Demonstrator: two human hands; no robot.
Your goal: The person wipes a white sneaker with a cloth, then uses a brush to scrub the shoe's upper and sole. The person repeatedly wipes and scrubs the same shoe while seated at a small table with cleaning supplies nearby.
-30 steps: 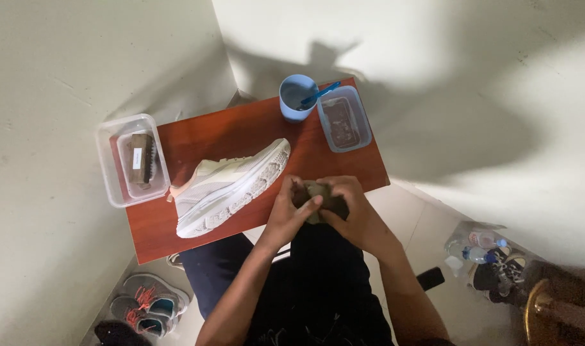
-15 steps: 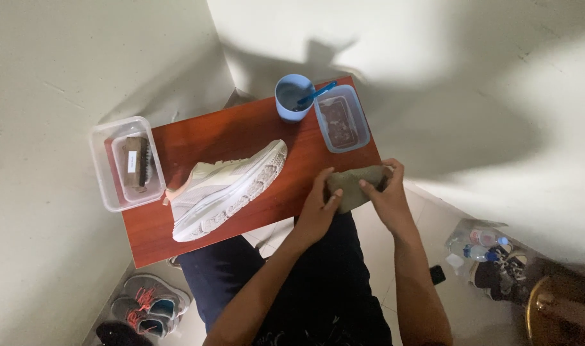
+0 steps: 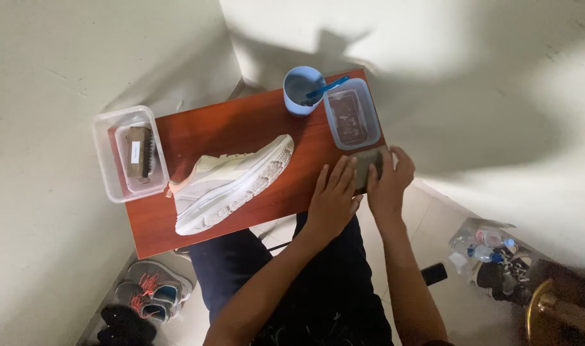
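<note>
At the table's (image 3: 241, 128) right front corner, both hands, left hand (image 3: 334, 198) and right hand (image 3: 390, 182), pinch a grey cloth (image 3: 367, 168) overhanging the edge; loosened fingers could drop it.

A pale sneaker (image 3: 231, 184) is laid on its side across a reddish-brown table (image 3: 228, 128), sole turned toward the near edge. At the table's left end a clear plastic tub (image 3: 129, 154) is seen with a brush (image 3: 140, 152) inside, while at the far right corner a blue cup (image 3: 302, 90) with a blue-handled tool in it is set just beside a second clear tub (image 3: 351, 118) of dark contents. On the floor, pairs of shoes (image 3: 148, 291) are gathered at lower left, and bottles (image 3: 481, 247) are clustered at lower right.
</note>
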